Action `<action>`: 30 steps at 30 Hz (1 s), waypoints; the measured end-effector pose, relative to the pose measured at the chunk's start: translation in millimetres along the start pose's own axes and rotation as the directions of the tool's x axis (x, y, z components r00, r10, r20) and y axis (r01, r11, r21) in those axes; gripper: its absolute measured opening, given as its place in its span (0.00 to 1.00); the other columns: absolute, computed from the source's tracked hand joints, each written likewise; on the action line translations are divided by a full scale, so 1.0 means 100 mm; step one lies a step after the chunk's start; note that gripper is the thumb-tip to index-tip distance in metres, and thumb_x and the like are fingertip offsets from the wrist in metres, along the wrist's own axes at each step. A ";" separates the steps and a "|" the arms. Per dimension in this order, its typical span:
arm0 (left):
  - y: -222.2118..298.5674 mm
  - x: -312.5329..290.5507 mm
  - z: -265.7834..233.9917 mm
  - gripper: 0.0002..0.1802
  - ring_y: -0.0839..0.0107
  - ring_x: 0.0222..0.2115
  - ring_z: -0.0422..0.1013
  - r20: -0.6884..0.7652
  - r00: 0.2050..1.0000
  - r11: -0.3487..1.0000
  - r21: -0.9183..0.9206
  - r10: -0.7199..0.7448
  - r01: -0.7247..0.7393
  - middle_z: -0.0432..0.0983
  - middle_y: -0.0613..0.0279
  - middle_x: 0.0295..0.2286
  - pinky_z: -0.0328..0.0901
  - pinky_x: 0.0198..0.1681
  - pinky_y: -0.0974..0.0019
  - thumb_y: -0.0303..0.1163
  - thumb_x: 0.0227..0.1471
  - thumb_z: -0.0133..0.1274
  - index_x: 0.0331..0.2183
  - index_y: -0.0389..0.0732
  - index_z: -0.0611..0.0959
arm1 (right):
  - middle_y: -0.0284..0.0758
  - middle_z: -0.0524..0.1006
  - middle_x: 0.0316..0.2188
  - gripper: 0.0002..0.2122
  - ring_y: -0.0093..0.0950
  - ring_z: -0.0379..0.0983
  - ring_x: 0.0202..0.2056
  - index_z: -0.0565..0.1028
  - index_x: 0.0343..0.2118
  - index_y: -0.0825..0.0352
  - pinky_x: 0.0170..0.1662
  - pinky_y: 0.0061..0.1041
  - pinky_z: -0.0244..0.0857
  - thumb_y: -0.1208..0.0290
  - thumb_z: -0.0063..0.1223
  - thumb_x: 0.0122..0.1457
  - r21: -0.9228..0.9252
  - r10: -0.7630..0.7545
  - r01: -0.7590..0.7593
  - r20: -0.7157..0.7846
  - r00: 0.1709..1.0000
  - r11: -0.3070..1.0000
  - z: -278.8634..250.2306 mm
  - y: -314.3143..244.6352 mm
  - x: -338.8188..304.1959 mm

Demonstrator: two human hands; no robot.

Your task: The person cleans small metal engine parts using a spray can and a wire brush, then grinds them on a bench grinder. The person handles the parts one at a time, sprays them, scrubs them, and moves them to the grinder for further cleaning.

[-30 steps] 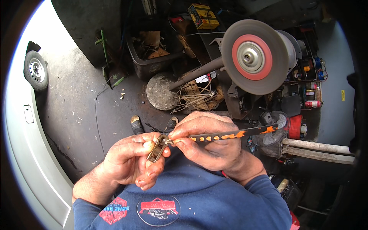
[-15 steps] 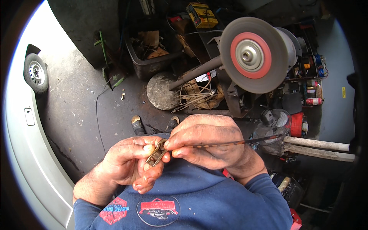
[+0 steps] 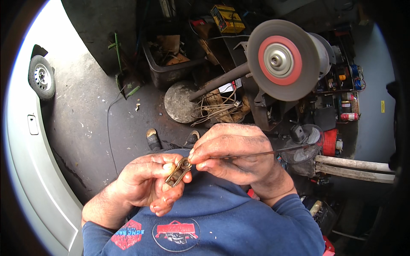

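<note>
Between the thumb and fingers of my left hand [image 3: 147, 181] is a small brass-coloured metal part [image 3: 178, 172], with two side walls and a round opening at its upper end. My right hand [image 3: 235, 153] pinches a long, thin, dark metal strip [image 3: 273, 152]. The strip runs back under the fingers and out past the wrist to the right. Its front end lies by the right fingertips, close beside the metal part's upper end. Whether the two touch, I cannot tell. Both hands are held in front of my blue shirt, with dark smudges on the fingers.
A bench grinder [image 3: 277, 59] on a pedestal stands ahead to the right, above a round base [image 3: 181, 102]. Beyond are a black bin [image 3: 175, 68] and coiled cable [image 3: 220, 109]. A fan [image 3: 303, 145] stands at right, a light-coloured vehicle [image 3: 38, 162] at left.
My right hand has shifted slightly up, and the strip has turned from its spotted flat side to nearly edge-on. The metal part has tilted in my left hand, so its round opening shows more.
</note>
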State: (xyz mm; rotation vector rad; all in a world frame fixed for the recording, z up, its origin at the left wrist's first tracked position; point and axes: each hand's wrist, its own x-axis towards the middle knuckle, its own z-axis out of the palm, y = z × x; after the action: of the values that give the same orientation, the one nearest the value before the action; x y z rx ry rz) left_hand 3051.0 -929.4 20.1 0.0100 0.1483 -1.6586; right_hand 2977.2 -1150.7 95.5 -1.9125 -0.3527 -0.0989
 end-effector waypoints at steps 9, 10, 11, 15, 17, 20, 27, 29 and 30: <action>-0.07 0.00 0.01 0.21 0.66 0.11 0.66 0.016 1.000 1.000 -0.011 0.000 0.000 0.72 0.46 0.22 0.64 0.14 0.64 0.37 0.61 0.43 0.46 0.26 0.70 | 0.38 0.80 0.30 0.08 0.33 0.78 0.31 0.80 0.37 0.70 0.33 0.27 0.73 0.79 0.63 0.52 0.040 -0.028 0.028 -0.008 1.000 0.999 0.05 0.00 -0.08; -0.08 0.00 0.02 0.21 0.66 0.11 0.67 0.029 1.000 1.000 -0.030 -0.003 0.004 0.72 0.46 0.22 0.64 0.14 0.64 0.37 0.61 0.43 0.46 0.26 0.70 | 0.38 0.80 0.30 0.08 0.33 0.78 0.31 0.80 0.37 0.70 0.33 0.27 0.73 0.79 0.63 0.52 0.019 -0.029 0.029 -0.004 1.000 0.999 0.06 0.00 -0.09; -0.08 0.00 0.02 0.21 0.66 0.12 0.67 0.001 1.000 1.000 0.015 0.005 -0.005 0.72 0.46 0.23 0.64 0.15 0.64 0.37 0.61 0.43 0.46 0.27 0.70 | 0.38 0.80 0.30 0.08 0.33 0.78 0.31 0.80 0.36 0.70 0.33 0.27 0.72 0.79 0.63 0.52 0.029 -0.022 0.022 -0.002 1.000 0.999 0.05 -0.01 -0.09; -0.10 0.02 0.05 0.20 0.66 0.12 0.67 -0.027 1.000 0.998 0.058 0.011 -0.010 0.73 0.46 0.23 0.65 0.16 0.63 0.35 0.61 0.43 0.45 0.27 0.70 | 0.37 0.80 0.30 0.08 0.33 0.78 0.31 0.79 0.36 0.69 0.34 0.28 0.72 0.79 0.62 0.52 0.037 0.013 -0.014 0.031 0.999 0.999 0.00 -0.04 -0.12; -0.10 0.03 0.05 0.19 0.65 0.12 0.68 -0.024 1.000 0.998 0.057 0.008 -0.006 0.73 0.46 0.23 0.65 0.17 0.63 0.35 0.61 0.43 0.45 0.27 0.70 | 0.37 0.80 0.30 0.08 0.33 0.78 0.31 0.79 0.36 0.69 0.34 0.28 0.72 0.79 0.62 0.52 0.029 0.000 -0.001 0.032 0.999 1.000 0.00 -0.05 -0.12; -0.09 0.03 0.06 0.19 0.65 0.13 0.68 -0.028 1.000 0.998 0.065 -0.001 0.002 0.73 0.46 0.23 0.65 0.17 0.63 0.35 0.61 0.43 0.44 0.27 0.70 | 0.37 0.80 0.28 0.07 0.33 0.78 0.30 0.80 0.34 0.69 0.32 0.27 0.72 0.79 0.63 0.51 -0.006 -0.038 0.038 0.010 0.999 0.999 0.01 -0.05 -0.11; -0.16 0.08 0.02 0.20 0.67 0.13 0.65 0.044 0.999 1.000 -0.006 0.007 -0.007 0.72 0.47 0.24 0.62 0.17 0.63 0.38 0.61 0.42 0.45 0.29 0.70 | 0.38 0.80 0.28 0.07 0.33 0.78 0.30 0.80 0.34 0.69 0.31 0.27 0.72 0.78 0.63 0.51 -0.005 0.010 -0.010 -0.040 0.999 1.000 0.03 -0.09 -0.13; -0.18 0.09 -0.01 0.20 0.67 0.13 0.64 0.097 0.995 0.998 -0.052 0.034 -0.029 0.72 0.48 0.24 0.61 0.17 0.63 0.39 0.62 0.42 0.45 0.30 0.70 | 0.38 0.79 0.29 0.07 0.33 0.78 0.30 0.79 0.36 0.70 0.32 0.27 0.72 0.79 0.61 0.53 -0.036 0.008 -0.010 -0.050 0.999 0.999 0.06 -0.09 -0.13; -0.19 0.10 -0.02 0.20 0.68 0.13 0.64 0.125 0.991 0.997 -0.070 0.049 -0.040 0.72 0.49 0.24 0.60 0.18 0.63 0.40 0.62 0.41 0.45 0.30 0.70 | 0.38 0.79 0.29 0.07 0.32 0.78 0.30 0.79 0.36 0.70 0.33 0.27 0.72 0.79 0.61 0.54 -0.036 -0.006 0.004 -0.065 0.998 0.999 0.07 -0.08 -0.13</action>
State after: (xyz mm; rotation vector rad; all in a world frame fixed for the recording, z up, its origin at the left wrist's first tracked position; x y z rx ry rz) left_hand 3030.9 -937.4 19.3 -0.1415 0.1069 -1.6038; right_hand 2962.2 -1144.3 97.5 -1.9392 -0.3133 -0.1716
